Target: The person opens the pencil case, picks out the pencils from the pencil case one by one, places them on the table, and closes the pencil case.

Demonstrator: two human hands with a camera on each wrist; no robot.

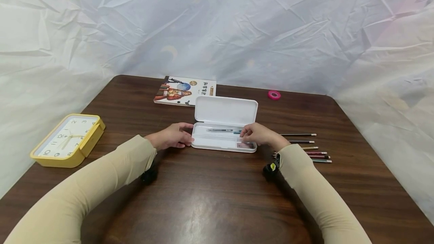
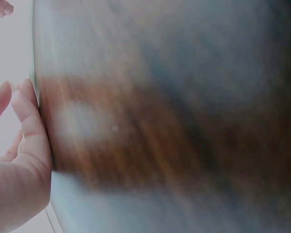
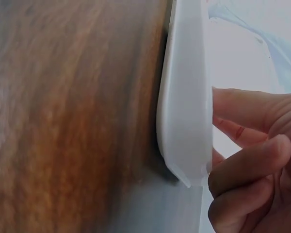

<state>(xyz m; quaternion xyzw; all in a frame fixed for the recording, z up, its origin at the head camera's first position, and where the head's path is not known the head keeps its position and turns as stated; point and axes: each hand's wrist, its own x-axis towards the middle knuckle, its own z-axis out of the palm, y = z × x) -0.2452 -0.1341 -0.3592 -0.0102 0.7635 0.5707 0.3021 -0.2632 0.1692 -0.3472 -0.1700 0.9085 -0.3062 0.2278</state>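
A white pencil case (image 1: 211,142) lies on the table with its lid (image 1: 226,109) raised. My left hand (image 1: 171,136) touches the case's left end, thumb at the near corner and a finger farther back; in the left wrist view its fingers (image 2: 31,128) are only slightly bent. Inside the long compartment lies a pen (image 1: 220,130) with a clear, dark-tipped body. My right hand (image 1: 259,135) reaches over the case's right end and pinches a teal-ended pen (image 1: 236,132) low in the tray. In the right wrist view, the case wall (image 3: 186,97) hides its fingertips.
Several pencils (image 1: 310,148) lie right of the case, partly behind the right wrist. A pinkish item (image 1: 245,145) sits in the case's small compartment. A book (image 1: 179,91) lies behind the case, a pink tape roll (image 1: 274,94) at back right, a yellow clock (image 1: 69,140) at left.
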